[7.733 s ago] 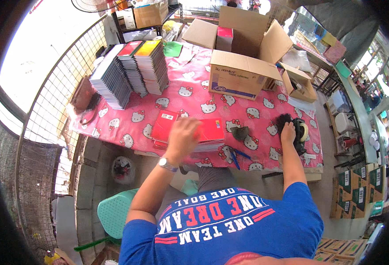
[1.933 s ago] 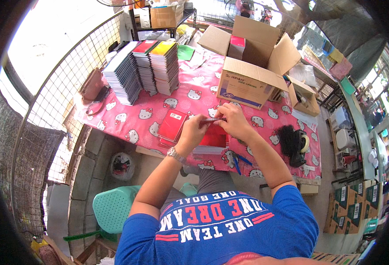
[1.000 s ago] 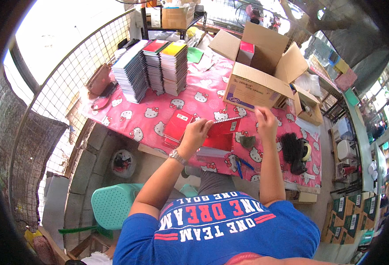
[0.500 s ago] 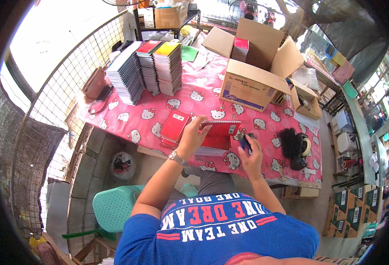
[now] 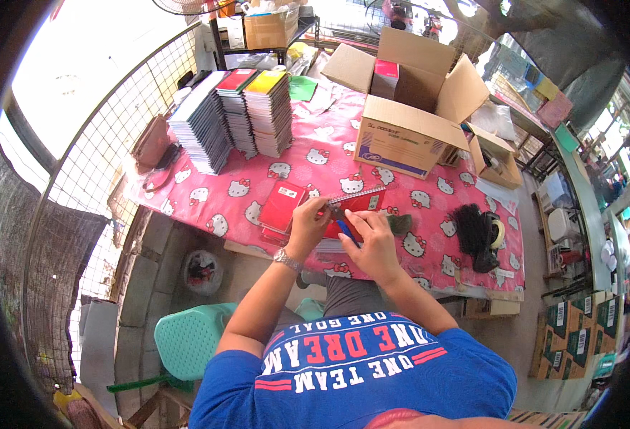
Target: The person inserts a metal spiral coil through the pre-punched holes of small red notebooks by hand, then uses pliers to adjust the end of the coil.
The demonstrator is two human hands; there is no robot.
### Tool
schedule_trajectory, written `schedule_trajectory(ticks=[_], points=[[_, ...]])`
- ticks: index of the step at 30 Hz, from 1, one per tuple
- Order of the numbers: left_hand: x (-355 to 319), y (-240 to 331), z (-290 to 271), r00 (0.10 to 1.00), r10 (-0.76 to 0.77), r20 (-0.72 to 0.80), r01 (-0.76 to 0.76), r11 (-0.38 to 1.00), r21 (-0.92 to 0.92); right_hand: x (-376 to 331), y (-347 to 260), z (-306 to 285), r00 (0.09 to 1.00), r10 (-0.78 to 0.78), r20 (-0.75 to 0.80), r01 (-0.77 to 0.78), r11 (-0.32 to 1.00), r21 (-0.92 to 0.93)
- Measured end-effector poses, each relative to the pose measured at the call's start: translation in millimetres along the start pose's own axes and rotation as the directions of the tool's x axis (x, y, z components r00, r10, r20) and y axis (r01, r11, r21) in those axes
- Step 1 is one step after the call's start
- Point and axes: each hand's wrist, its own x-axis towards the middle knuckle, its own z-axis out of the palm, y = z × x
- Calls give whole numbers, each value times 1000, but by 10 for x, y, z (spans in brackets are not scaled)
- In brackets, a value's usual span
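Observation:
My left hand (image 5: 309, 223) grips the left end of a red spiral notebook (image 5: 366, 201), whose wire binding faces away from me. In my right hand (image 5: 373, 242) is a pair of blue-handled pliers (image 5: 346, 229). Their dark jaws are up against the left end of the wire binding, beside my left fingertips; the exact contact is too small to make out. Below the held notebook lie more notebooks, partly covered by my hands. Just left of my left wrist rests a small pile of red notebooks (image 5: 282, 206).
Tall notebook stacks (image 5: 271, 118) stand at the back left beside a brown bag (image 5: 150, 146). An open cardboard box (image 5: 395, 146) sits at the back right. Black wire bristles (image 5: 466, 225) and a tape roll (image 5: 498, 234) lie on the right of the pink tablecloth (image 5: 308, 175).
My right hand has moved left with the pliers, from beside the notebook to the left end of its binding. The notebook has tilted, its right end rising.

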Motion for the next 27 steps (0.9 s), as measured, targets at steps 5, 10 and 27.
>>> schedule_trajectory(ticks=[5,10,27], points=[[-42,107,-14,961,231,-150,-214,969,124,-21,91,31,665,206,718,-687,-209,696],[340,465,-536,871,441,-216,-314,839,445,-307,537,41,891,390,231,-440,624,645],[509,-999,-578,993,-94,78,13,716,698,-212,1029,349,809,537,237,-587,750,304]])
